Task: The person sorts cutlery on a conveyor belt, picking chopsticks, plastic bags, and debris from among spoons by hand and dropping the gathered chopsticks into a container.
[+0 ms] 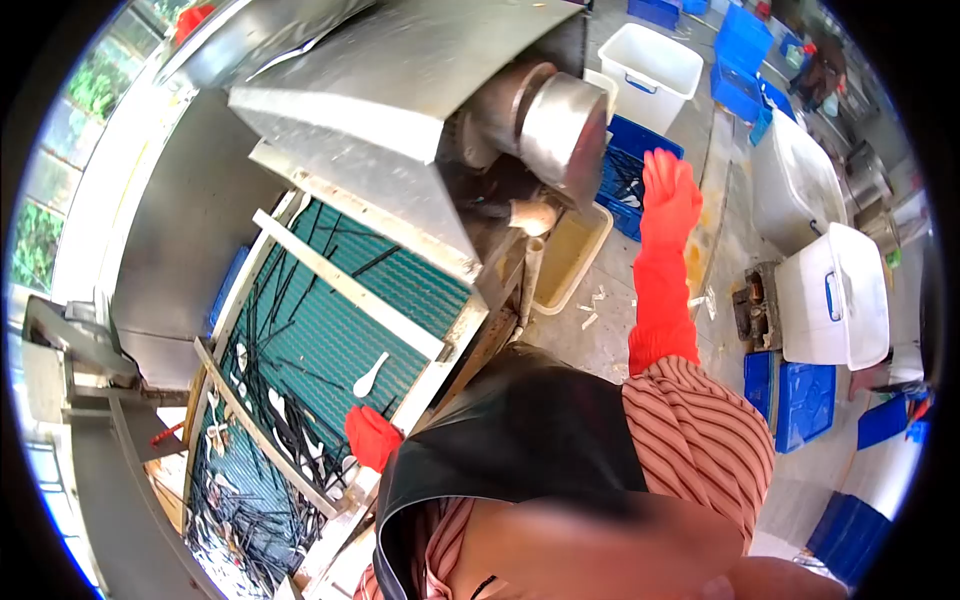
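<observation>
My right hand (670,195), in a long red glove, is stretched forward beside a blue crate (620,205) of dark strips and pale pieces. Its fingers point away from me, and nothing shows in them. My left hand (372,437), also red-gloved, is curled at the near edge of a conveyor; what it holds, if anything, is hidden. The conveyor's ribbed green belt (340,290) carries long dark strips. A white spoon-shaped piece (371,376) lies on the belt just beyond my left hand. More strips and white pieces are heaped at the belt's lower left.
A metal machine housing (350,125) with a round duct (565,130) stands over the belt's far end. A shallow tan tray (575,265) sits on the floor below. White tubs (835,300) and blue crates (805,400) stand at the right. Another person (822,75) is farther back.
</observation>
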{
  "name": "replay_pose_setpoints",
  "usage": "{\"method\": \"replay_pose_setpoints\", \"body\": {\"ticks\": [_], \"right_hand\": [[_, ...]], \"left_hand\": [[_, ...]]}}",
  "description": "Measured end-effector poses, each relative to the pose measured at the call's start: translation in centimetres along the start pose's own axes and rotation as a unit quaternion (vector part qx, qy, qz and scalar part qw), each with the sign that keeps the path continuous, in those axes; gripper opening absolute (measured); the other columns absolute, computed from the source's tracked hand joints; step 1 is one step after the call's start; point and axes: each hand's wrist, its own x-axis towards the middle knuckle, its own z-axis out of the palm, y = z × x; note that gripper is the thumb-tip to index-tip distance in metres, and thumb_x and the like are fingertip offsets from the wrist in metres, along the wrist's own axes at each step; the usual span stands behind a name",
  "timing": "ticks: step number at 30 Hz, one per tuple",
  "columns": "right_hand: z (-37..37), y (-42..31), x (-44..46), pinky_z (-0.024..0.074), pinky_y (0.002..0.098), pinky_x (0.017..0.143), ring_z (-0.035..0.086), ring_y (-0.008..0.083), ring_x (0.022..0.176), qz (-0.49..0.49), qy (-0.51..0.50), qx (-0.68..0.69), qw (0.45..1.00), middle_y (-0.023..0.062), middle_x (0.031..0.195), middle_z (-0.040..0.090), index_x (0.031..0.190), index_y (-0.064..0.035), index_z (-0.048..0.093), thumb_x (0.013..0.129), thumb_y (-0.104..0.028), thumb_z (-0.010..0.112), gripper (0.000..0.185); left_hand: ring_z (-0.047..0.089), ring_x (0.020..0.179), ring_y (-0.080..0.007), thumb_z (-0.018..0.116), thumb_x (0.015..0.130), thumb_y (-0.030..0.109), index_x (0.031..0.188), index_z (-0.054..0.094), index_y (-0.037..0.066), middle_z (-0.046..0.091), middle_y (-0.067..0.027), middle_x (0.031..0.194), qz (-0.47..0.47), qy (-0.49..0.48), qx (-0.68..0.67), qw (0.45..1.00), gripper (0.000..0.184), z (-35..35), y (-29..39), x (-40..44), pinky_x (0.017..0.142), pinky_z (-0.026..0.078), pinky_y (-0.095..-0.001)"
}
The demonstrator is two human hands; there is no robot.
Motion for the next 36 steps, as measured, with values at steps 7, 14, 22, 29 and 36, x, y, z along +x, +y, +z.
{"method": "replay_pose_setpoints", "body": {"ticks": [7, 14, 22, 29, 36], "right_hand": [[1.8, 3.0, -15.8, 0.0565, 0.0335, 0.064, 0.071, 0.0214, 0.069, 0.154, -0.114, -0.235, 0.953, 0.0118, 0.071, 0.072, 0.118, 0.0020, 0.068, 0.108, -0.038, 0.058, 0.042], [6.5, 9.2, -30.2, 0.0618, 0.0404, 0.060, 0.074, 0.0334, 0.069, 0.082, -0.192, -0.285, 0.935, 0.0224, 0.081, 0.072, 0.092, -0.0021, 0.052, 0.101, -0.006, 0.053, 0.010], [8.4, 9.1, -33.0, 0.0661, 0.0481, 0.079, 0.076, 0.0435, 0.097, 0.181, -0.232, -0.290, 0.911, 0.0343, 0.109, 0.071, 0.100, -0.0008, 0.046, 0.106, -0.012, 0.051, 0.013], [11.0, 12.4, -43.9, 0.0564, 0.0314, 0.090, 0.071, 0.0199, 0.107, 0.389, -0.488, -0.319, 0.713, 0.0115, 0.117, 0.073, 0.135, 0.0008, 0.061, 0.104, -0.020, 0.070, 0.039], [11.8, 23.6, -43.0, 0.0562, 0.0421, 0.094, 0.071, 0.0367, 0.111, 0.170, -0.683, -0.482, 0.521, 0.0241, 0.122, 0.070, 0.137, 0.0052, 0.058, 0.093, -0.037, 0.080, 0.065]], "left_hand": [[0.068, 0.113, -0.0459, 0.074, 0.093, 0.028, 0.122, 0.070, -0.005, 0.072, -0.0289, 0.118, -0.055, -0.131, -0.134, 0.981, 0.044, -3.5, 1.7, 1.7, 0.102, 0.053, -0.0519], [0.066, 0.110, -0.0508, 0.082, 0.084, 0.036, 0.128, 0.067, -0.005, 0.067, -0.0330, 0.121, 0.094, -0.034, -0.129, 0.987, 0.062, -4.9, -5.0, 3.5, 0.095, 0.055, -0.0539], [0.040, 0.145, -0.0520, 0.079, 0.084, 0.044, 0.149, 0.050, -0.002, 0.045, -0.0360, 0.153, -0.047, -0.168, -0.045, 0.984, 0.085, -4.4, -10.5, 6.1, 0.119, 0.035, -0.0548], [0.043, 0.144, -0.0500, 0.079, 0.086, 0.045, 0.153, 0.045, -0.003, 0.046, -0.0371, 0.152, -0.199, -0.090, -0.063, 0.974, 0.089, -2.3, -13.1, 9.3, 0.122, 0.033, -0.0504], [0.030, 0.147, -0.0595, 0.072, 0.080, 0.072, 0.163, 0.018, -0.004, 0.024, -0.0395, 0.163, -0.421, -0.045, 0.187, 0.886, 0.125, 4.8, -19.5, 10.4, 0.124, 0.024, -0.0600]]}}
